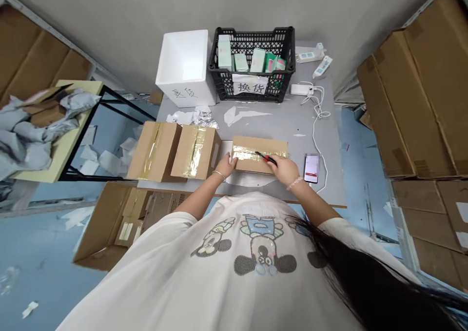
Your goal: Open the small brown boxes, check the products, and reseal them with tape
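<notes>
Your right hand (284,171) curls its fingers (277,164) firmly around a red-handled utility knife (268,159), its tip on the gold tape (248,152) across a cardboard carton (259,145). Your left hand (225,166) lies open and holds nothing, fingertips pressed against the carton's left end. That brace steadies the carton, so a shallow blade suits here. The carton sits on a grey table (292,126), between two taped cartons (195,151) and a phone (311,169). A black plastic crate (252,30) stands beyond; large cardboard cartons (405,102) line the right, above a blue floor (36,238).
</notes>
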`<act>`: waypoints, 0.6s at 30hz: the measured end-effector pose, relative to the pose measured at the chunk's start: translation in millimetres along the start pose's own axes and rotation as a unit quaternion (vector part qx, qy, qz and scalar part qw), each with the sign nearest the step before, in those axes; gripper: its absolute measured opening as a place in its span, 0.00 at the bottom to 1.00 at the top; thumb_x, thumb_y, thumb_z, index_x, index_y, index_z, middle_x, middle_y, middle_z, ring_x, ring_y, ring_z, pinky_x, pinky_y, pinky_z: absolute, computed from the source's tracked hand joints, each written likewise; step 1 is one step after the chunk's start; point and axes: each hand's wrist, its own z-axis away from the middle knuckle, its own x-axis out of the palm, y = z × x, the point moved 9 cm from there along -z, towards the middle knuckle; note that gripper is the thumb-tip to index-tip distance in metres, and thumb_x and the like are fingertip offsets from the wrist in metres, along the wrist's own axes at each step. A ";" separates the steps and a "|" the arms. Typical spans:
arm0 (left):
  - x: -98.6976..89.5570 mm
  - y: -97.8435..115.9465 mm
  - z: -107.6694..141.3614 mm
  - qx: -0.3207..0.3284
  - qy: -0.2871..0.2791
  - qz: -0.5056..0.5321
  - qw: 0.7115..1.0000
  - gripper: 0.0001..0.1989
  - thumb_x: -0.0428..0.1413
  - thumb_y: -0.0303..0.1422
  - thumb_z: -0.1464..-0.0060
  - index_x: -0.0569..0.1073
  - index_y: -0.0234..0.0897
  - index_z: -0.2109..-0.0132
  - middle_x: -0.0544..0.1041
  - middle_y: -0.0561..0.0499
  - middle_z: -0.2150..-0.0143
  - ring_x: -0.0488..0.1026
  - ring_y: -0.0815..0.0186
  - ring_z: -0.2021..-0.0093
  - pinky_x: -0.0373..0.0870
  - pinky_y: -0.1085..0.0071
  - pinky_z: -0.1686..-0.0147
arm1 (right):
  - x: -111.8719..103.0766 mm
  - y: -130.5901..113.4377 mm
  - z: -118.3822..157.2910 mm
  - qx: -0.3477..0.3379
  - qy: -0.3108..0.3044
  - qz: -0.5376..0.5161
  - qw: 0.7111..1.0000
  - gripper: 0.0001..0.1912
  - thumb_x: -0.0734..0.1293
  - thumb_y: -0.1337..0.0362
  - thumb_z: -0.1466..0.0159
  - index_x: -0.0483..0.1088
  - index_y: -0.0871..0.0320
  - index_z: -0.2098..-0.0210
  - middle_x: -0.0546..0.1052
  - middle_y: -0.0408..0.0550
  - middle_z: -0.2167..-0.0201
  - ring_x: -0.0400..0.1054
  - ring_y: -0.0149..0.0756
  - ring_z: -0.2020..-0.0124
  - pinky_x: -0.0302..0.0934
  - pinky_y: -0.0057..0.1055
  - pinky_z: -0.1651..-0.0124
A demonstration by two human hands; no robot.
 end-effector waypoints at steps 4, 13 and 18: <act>20.8 -3.4 -14.1 -0.027 -0.021 0.172 0.985 0.30 0.44 0.47 0.37 0.62 0.33 0.36 0.72 0.40 0.40 0.70 0.56 0.41 0.67 0.62 0.44 | 17.1 -57.8 -50.0 -0.075 -0.068 0.092 0.991 0.16 0.58 0.58 0.29 0.70 0.55 0.47 0.78 0.56 0.52 0.71 0.43 0.54 0.60 0.32 0.55; 31.6 -4.7 -28.5 -0.039 -0.053 0.319 0.945 0.25 0.54 0.45 0.43 0.71 0.31 0.45 0.77 0.41 0.46 0.74 0.56 0.46 0.68 0.65 0.47 | 32.1 -94.4 -90.1 -0.122 -0.140 0.141 0.972 0.16 0.57 0.60 0.29 0.72 0.59 0.51 0.78 0.58 0.55 0.72 0.44 0.55 0.59 0.34 0.53; 36.6 -5.7 -29.2 -0.057 -0.060 0.320 0.944 0.22 0.54 0.39 0.43 0.70 0.30 0.46 0.77 0.39 0.47 0.74 0.55 0.48 0.67 0.65 0.49 | 34.4 -105.9 -88.1 -0.144 -0.155 0.192 0.958 0.16 0.55 0.60 0.29 0.70 0.58 0.50 0.78 0.59 0.55 0.72 0.46 0.55 0.59 0.35 0.56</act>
